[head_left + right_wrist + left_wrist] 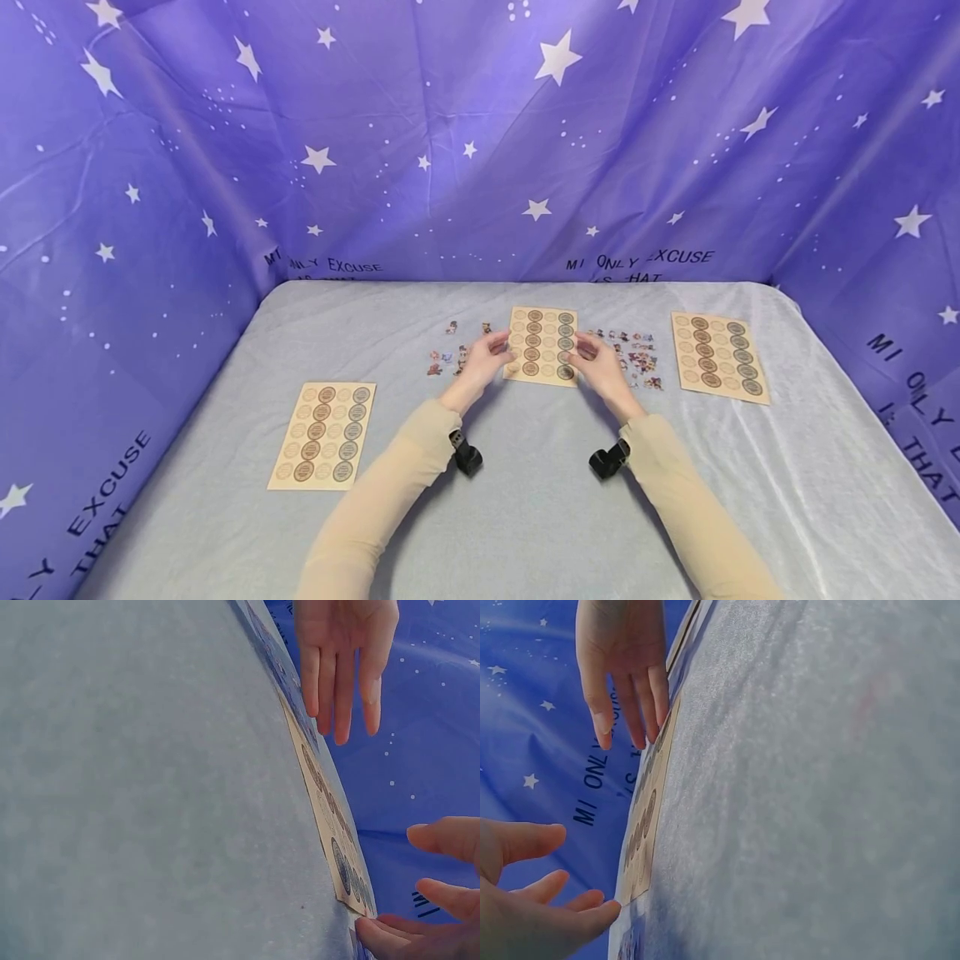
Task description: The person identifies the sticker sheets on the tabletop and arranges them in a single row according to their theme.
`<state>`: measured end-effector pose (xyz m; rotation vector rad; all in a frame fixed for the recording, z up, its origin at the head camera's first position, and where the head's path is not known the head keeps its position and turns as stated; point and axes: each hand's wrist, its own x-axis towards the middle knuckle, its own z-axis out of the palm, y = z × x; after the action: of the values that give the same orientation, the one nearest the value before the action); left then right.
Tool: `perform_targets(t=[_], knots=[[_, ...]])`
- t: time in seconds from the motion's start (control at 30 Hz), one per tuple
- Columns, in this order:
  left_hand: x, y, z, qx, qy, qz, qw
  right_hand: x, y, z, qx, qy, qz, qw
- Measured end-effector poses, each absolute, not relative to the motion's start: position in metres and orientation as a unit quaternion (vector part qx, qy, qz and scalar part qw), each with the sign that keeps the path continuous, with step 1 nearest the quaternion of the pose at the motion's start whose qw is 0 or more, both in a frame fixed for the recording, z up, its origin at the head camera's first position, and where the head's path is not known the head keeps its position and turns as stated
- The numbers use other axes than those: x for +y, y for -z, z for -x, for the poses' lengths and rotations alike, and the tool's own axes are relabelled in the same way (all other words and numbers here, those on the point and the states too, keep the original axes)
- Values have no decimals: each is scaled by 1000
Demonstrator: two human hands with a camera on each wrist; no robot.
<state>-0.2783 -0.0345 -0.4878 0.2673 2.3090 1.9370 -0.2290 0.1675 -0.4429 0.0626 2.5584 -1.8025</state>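
Observation:
A cream sheet of round stickers (542, 346) lies flat on the table between both hands, with brown and grey circles in columns. At its left edge is my left hand (483, 367), its thumb and fingers spread apart and loosely bent. My right hand (602, 368) is at the opposite edge in much the same pose. In the left wrist view, the left fingertips (612, 909) are right at the sheet's near corner, and nothing is pinched between thumb and fingers. The right wrist view has the right fingertips (367, 927) beside the sheet's end.
Clear sheets with small colourful character stickers (641, 360) lie to the right of the middle sheet, and more such stickers (447, 357) to its left. Another cream sheet (322, 437) is at the front left, a third (720, 357) at the right. A purple star-patterned cloth (480, 192) surrounds the table.

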Motion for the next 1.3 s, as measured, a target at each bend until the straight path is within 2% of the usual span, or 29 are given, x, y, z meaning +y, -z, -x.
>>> perform_targets(t=[0.07,0.2,0.3,0.43,0.6,0.77,0.9,1.13,1.3], knots=[[-31,489,282,758,-645,-71,74,168,443,229,818,575,-22,9],[-24,456,263,770,-630,-16,99,169,444,231,813,582,-26,20],[-25,476,278,765,-637,-21,99,170,444,233,808,588,-33,28],[-26,533,318,760,-644,-18,87,170,443,237,808,585,-47,37],[-19,549,335,750,-654,57,79,170,442,241,806,586,-82,35],[-19,565,343,713,-696,64,56,169,442,241,791,598,-123,29],[-18,582,358,707,-698,93,64,170,441,240,780,609,-143,14],[-23,442,262,703,-695,135,72,170,439,236,738,660,-137,16],[-29,443,258,697,-701,135,72,168,439,231,722,678,-138,31]])
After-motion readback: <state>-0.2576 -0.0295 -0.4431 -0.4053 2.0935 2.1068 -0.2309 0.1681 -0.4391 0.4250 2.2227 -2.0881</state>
